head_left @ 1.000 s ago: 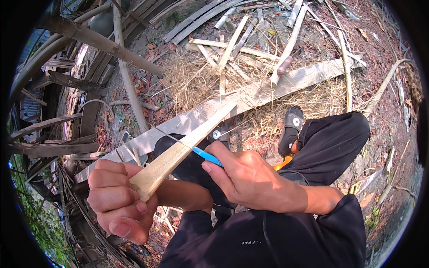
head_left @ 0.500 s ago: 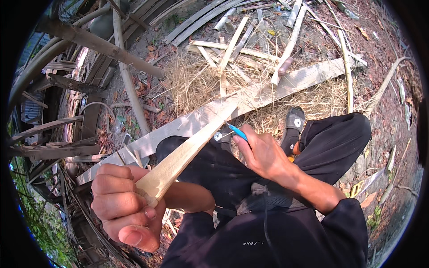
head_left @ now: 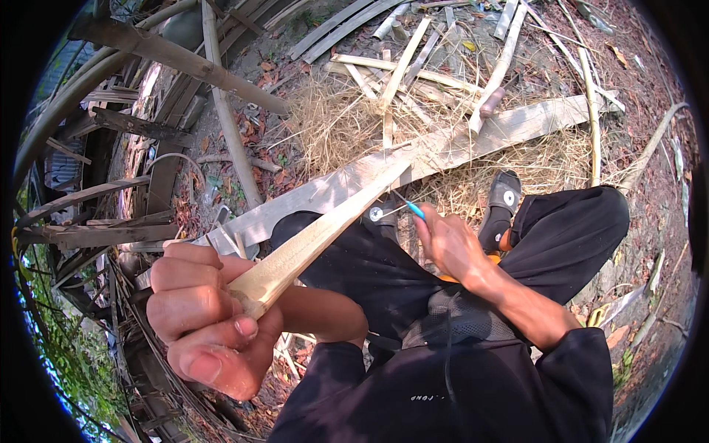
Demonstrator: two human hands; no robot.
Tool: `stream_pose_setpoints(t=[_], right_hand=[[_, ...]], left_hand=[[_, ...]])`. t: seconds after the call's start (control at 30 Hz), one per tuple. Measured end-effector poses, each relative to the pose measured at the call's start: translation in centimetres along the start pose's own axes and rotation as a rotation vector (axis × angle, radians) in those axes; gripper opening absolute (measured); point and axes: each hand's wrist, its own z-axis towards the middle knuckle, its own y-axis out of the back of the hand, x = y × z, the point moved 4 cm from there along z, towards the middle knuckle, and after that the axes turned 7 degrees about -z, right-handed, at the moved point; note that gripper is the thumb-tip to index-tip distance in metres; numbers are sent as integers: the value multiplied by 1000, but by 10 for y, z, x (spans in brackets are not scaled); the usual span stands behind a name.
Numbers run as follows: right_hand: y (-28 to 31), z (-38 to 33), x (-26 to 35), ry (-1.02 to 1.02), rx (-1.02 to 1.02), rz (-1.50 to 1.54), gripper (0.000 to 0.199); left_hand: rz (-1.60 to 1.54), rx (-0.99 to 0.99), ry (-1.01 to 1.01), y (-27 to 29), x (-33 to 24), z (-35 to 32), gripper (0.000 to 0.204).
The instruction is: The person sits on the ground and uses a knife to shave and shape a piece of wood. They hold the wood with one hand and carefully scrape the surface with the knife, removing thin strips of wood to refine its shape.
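A long pale strip of split bamboo or wood (head_left: 325, 229) slants away from me, its broad near end gripped in my left hand (head_left: 210, 325). The fingers are curled round that end. The strip's far end lies over a grey wooden plank (head_left: 295, 198) on the ground. My right hand (head_left: 459, 249) is closed on a small knife with a blue handle (head_left: 416, 211), between my knees. Its thin dark blade points up and left, close to the strip's right edge near the far end. Fine shavings obscure whether the blade touches.
Dry shavings (head_left: 325, 125) lie beyond the plank, with several loose strips (head_left: 406, 63) on top. A pole frame (head_left: 177, 63) and stacked timber stand at left. My sandalled foot (head_left: 504, 193) is near the plank. A yellow-handled tool, apparently a saw (head_left: 597, 316), lies at right.
My right hand has drawn slightly right with the knife. The background has shifted right and down in the view. The left hand still grips the strip.
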Motion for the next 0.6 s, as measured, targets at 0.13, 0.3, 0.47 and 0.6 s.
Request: stream_pose_setpoints(t=[0.13, 0.3, 0.47, 0.6], right_hand=[[-17, -20, -78, -284, 211, -25, 28], [67, 15, 12, -205, 134, 480, 22], [70, 9, 25, -201, 161, 567, 23], [58, 6, 25, -173, 185, 560, 25]], left_hand=[[34, 34, -16, 17, 3, 5, 33], [-58, 74, -25, 5, 7, 5, 29], [67, -43, -8, 13, 9, 2, 36], [128, -66, -10, 11, 10, 4, 39]])
